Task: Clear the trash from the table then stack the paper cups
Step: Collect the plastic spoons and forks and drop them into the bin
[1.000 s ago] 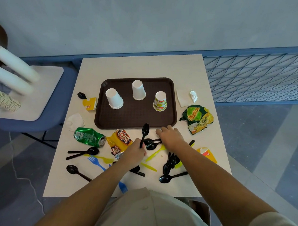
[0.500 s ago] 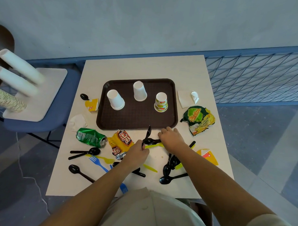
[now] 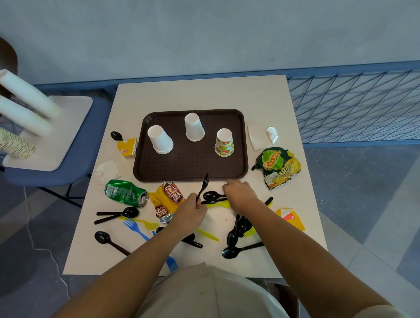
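1. Evidently early in the task (head view, the only one): the left hand (image 3: 190, 210) is closed around the handle of one black spoon (image 3: 203, 186), whose bowl points up over the near rim of the tray (image 3: 239, 164).
2. The right hand (image 3: 241, 195) lies knuckles-up over a spoon pair (image 3: 212, 195) and a yellow fork (image 3: 217, 203), just in front of the tray. Whether its fingers pinch them cannot be told.
3. Judged left to clear (nearly everything): a crushed green can (image 3: 125, 192), a snack wrapper (image 3: 169, 198), a chip bag (image 3: 277, 167), a napkin (image 3: 259, 136), a yellow carton (image 3: 291, 218) and loose cutlery strewn over the near half of the bench (image 3: 206, 92).
4. Paper cups: a left white cup (image 3: 160, 139), a middle white cup (image 3: 194, 127) and a printed cup (image 3: 225, 142) stand upside down on the tray, well apart; none is stacked.
5. Open room: the bench beyond the tray is free for setting things down. The near edge is crowded, and a blue fork (image 3: 172, 263) lies close to it (a sweep there could knock it off).
6. Bounds: a blue mesh fence (image 3: 361, 104) runs along the right side, and a chair (image 3: 61, 158) carrying cup stacks (image 3: 23, 100) stands to the left.
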A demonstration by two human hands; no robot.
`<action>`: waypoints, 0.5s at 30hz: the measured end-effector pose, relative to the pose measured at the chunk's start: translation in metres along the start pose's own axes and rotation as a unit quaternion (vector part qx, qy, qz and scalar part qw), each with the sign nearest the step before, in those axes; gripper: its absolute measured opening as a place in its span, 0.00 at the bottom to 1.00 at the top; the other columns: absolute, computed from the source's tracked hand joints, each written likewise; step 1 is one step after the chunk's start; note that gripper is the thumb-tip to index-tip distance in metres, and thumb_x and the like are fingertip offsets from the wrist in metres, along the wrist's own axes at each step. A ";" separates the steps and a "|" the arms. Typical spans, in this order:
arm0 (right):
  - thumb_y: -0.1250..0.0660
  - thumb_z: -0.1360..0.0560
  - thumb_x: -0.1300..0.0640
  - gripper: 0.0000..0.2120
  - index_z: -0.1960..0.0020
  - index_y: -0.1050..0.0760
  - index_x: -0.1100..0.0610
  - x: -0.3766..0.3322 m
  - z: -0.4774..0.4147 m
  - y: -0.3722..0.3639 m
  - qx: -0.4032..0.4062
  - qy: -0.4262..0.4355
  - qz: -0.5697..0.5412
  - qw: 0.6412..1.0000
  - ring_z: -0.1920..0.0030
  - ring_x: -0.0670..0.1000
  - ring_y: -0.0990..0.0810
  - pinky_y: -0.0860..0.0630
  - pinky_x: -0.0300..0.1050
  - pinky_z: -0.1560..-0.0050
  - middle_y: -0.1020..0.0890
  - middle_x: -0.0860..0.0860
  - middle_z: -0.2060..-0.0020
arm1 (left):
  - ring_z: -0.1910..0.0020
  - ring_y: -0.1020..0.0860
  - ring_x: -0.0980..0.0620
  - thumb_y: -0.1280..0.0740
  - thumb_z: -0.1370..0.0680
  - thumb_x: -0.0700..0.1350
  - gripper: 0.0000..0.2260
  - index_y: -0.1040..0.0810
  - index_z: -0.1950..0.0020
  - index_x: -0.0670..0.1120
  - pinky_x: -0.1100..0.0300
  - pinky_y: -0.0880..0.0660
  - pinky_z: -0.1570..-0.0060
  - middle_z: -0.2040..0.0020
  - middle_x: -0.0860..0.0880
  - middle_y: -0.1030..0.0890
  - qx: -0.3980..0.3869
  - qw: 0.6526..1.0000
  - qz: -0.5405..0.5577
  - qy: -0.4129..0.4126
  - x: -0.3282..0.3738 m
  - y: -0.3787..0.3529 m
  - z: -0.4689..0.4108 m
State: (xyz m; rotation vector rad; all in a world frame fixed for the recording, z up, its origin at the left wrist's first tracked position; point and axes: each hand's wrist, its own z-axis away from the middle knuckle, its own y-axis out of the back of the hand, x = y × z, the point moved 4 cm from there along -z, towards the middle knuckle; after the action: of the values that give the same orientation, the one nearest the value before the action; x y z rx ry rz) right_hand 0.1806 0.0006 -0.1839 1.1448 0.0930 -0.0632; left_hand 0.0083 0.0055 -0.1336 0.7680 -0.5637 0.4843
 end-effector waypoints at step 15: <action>0.25 0.27 0.58 0.20 0.65 0.36 0.49 0.053 0.072 0.009 0.105 -0.158 -0.392 0.901 0.68 0.46 0.32 0.33 0.41 0.65 0.29 0.45 0.69 | 0.66 0.25 0.55 0.30 0.21 0.46 0.04 0.23 0.48 0.50 0.59 0.31 0.63 0.66 0.53 0.24 0.050 0.988 -0.098 -0.105 0.002 -0.001 -0.028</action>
State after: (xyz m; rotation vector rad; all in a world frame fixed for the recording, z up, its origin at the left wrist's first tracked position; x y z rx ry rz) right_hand 0.2377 -0.0610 -0.1517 1.2352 0.2590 -0.9944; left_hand 0.0185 0.0267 -0.1489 0.9667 -0.6551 0.2526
